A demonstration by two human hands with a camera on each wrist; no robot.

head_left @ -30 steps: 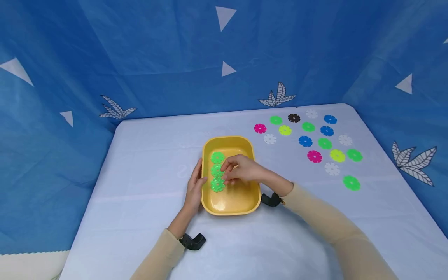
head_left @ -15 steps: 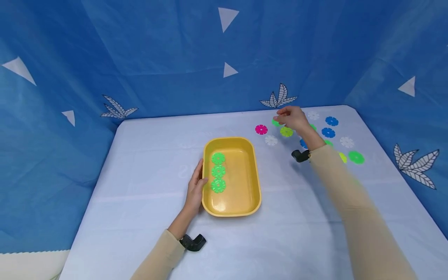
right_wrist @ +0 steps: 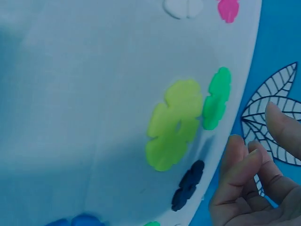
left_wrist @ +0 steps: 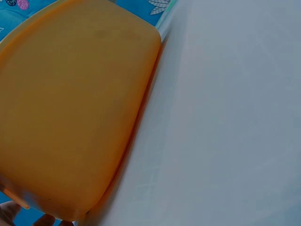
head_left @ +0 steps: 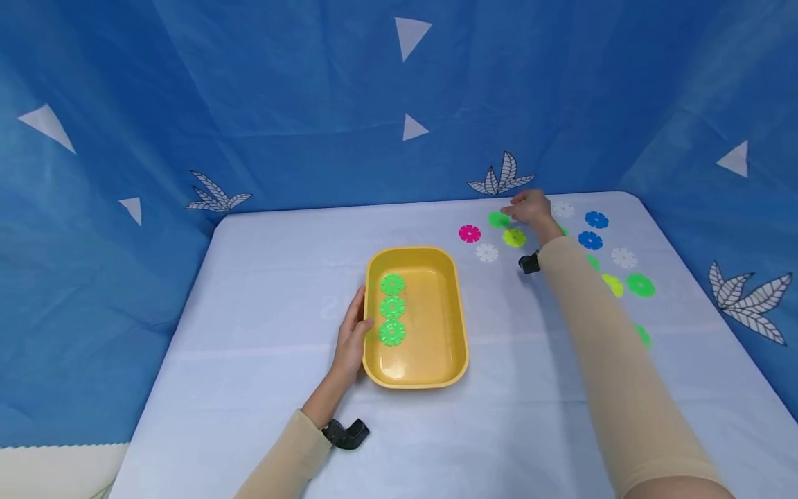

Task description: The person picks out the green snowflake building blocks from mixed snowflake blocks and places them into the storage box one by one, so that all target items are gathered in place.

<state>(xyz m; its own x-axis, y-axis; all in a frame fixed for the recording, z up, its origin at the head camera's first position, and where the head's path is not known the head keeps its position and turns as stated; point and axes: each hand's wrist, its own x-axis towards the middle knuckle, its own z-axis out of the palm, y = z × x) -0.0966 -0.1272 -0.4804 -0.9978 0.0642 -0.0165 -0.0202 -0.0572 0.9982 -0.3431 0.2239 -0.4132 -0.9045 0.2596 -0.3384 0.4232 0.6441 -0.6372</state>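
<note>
My left hand (head_left: 350, 345) holds the left side of a yellow plastic tray (head_left: 432, 326), thumb at the rim and fingers along the outside wall. Three green snowflake discs (head_left: 392, 308) lie in a column on the tray's left half. My right hand (head_left: 532, 206) is over the back of the table, its fingertips near a loose green snowflake disc (head_left: 498, 220). In the right wrist view, the right hand (right_wrist: 258, 183) has bent fingers with the thumb apart, and nothing shows between them. A lime disc (right_wrist: 174, 125) and a dark disc (right_wrist: 188, 186) lie close by.
More snowflake discs spread over the table's right part, among them a pink disc (head_left: 470, 233), a white disc (head_left: 487, 253) and a blue disc (head_left: 596, 220). The right sleeve (head_left: 601, 339) covers some of them. A blue curtain (head_left: 312, 104) hangs behind the table.
My right hand has left the tray, where it was at the green discs, and moved to the back right near another green disc. The left hand stays at the tray.
</note>
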